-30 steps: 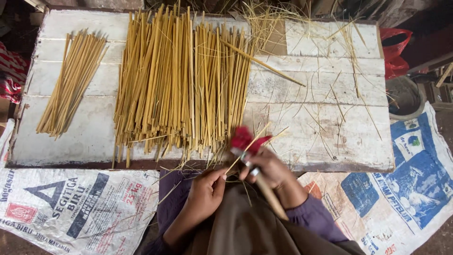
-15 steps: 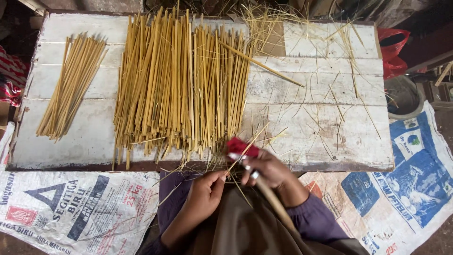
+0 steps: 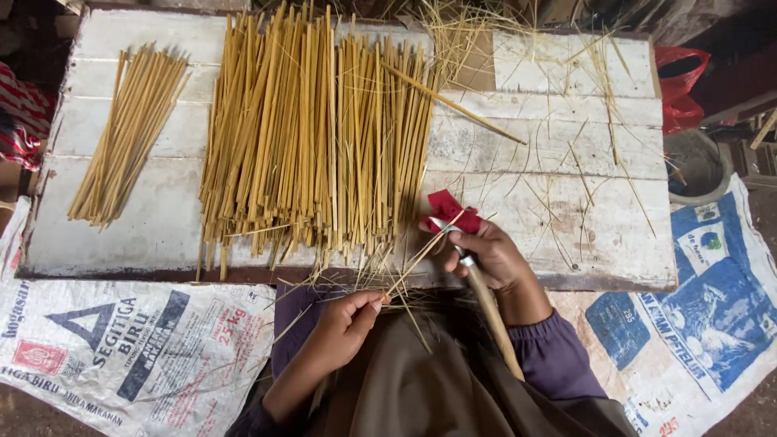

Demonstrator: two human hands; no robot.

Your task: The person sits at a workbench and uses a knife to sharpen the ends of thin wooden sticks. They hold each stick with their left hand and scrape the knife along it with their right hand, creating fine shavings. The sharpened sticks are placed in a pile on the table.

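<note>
At the board's (image 3: 566, 243) near edge we are pinching a thin strip (image 3: 417, 260) in our left hand (image 3: 344, 324), our right hand (image 3: 490, 255) gripping the knife (image 3: 486, 303); splitting wants slow, steady pressure

thin bamboo strip (image 3: 417, 260) | pale yellow, slender, tilted diagonally | lower end pinched near lap, upper end at red cloth pad (image 3: 449, 212) | knife (image 3: 486, 303) | wooden handle, blade against strip
</note>
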